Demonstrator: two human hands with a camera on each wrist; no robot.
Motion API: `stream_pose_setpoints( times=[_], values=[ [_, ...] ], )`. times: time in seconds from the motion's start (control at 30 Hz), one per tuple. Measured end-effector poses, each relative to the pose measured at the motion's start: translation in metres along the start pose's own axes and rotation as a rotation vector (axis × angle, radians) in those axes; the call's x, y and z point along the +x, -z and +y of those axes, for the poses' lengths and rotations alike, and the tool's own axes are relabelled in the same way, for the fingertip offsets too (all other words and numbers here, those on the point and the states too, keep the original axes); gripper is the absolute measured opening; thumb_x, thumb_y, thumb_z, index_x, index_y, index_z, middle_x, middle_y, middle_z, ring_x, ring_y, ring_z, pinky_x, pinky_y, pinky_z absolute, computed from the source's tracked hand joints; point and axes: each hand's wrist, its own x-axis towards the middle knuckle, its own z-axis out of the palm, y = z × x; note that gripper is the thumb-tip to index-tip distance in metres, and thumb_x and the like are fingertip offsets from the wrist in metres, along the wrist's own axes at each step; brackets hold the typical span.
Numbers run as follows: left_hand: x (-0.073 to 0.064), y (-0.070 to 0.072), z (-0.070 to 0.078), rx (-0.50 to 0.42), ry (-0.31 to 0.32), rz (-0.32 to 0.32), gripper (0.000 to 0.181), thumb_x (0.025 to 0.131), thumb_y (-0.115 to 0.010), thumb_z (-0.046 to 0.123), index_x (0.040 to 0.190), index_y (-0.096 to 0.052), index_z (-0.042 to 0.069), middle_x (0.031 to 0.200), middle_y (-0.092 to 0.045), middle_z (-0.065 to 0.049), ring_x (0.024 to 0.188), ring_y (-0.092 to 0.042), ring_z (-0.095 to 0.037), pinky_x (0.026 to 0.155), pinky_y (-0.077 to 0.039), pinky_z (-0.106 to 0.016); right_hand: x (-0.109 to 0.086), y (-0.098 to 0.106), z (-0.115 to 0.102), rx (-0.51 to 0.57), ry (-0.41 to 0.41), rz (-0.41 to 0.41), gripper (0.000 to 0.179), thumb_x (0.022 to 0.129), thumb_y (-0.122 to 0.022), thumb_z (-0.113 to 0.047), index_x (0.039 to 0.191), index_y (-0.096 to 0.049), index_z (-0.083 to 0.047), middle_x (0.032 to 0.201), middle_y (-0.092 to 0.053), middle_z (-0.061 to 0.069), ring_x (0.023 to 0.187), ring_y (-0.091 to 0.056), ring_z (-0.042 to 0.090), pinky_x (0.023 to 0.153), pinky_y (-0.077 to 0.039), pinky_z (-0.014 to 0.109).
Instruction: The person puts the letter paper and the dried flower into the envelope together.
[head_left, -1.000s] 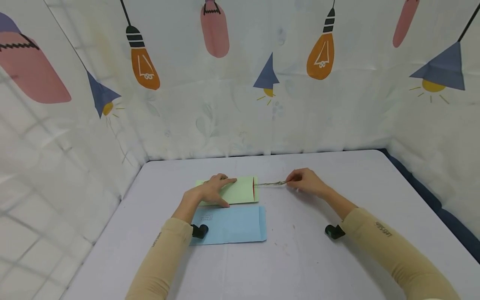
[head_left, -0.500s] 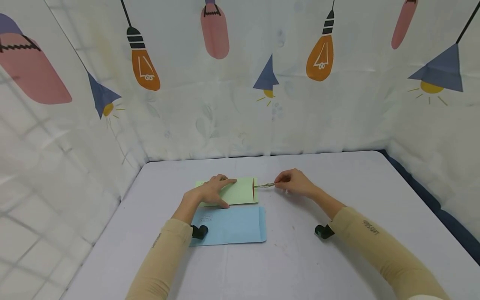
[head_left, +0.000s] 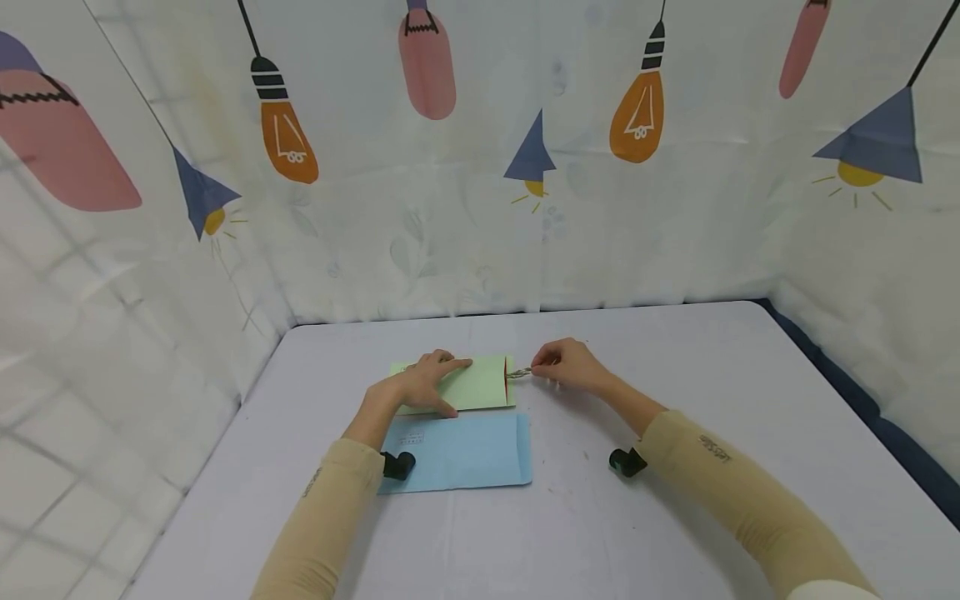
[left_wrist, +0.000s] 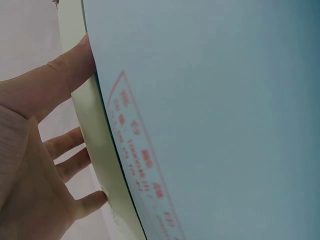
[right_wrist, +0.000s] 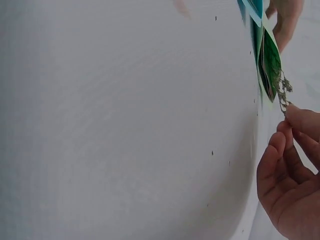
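Observation:
A pale green envelope point(head_left: 486, 383) lies on the table, its end on the right parted and showing a red edge. My left hand point(head_left: 426, 381) rests on it with fingers spread, thumb toward the near edge. Between thumb and fingertips my right hand point(head_left: 570, 365) pinches one end of a dried plant sprig point(head_left: 518, 373). The sprig's other end is inside the envelope's mouth and hidden there. In the right wrist view, small brownish heads on the sprig point(right_wrist: 285, 86) stand at the gaping green opening point(right_wrist: 271, 62).
Directly in front of the green envelope lies a blue envelope point(head_left: 465, 450) with printed lettering; its red print shows in the left wrist view. Tiny dark crumbs point(right_wrist: 212, 153) dot the white table point(head_left: 585, 533). A patterned cloth point(head_left: 450, 225) hangs behind the table.
My right hand has moved left toward the green envelope, and a shorter length of the sprig shows outside its mouth. My left hand has stayed in place on the envelope.

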Motion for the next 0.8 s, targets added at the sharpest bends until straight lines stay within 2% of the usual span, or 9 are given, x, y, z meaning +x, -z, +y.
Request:
stream_pose_setpoints(
  times=[0.47, 0.8],
  values=[
    [-0.001, 0.000, -0.001, -0.002, -0.006, -0.009, 0.097, 0.082, -0.088, 0.037, 0.162, -0.035, 0.022, 0.157, -0.031, -0.016, 0.143, -0.031, -0.037, 0.109, -0.034, -0.063, 0.003, -0.010, -0.014, -0.017, -0.029, -0.005, 0.010, 0.098, -0.071, -0.012, 0.103, -0.076, -0.006, 0.088, -0.069, 0.001, 0.069, -0.059, 0.015, 0.060, -0.049, 0.029],
    [-0.001, 0.002, -0.001, 0.004, -0.016, -0.008, 0.097, 0.082, -0.088, 0.039, 0.162, -0.035, 0.021, 0.156, -0.031, -0.017, 0.142, -0.032, -0.037, 0.109, -0.035, -0.062, 0.007, -0.015, -0.015, -0.024, -0.043, -0.002, 0.008, 0.096, -0.071, -0.009, 0.101, -0.076, -0.006, 0.086, -0.069, 0.001, 0.069, -0.060, 0.014, 0.059, -0.049, 0.027]
  ],
)
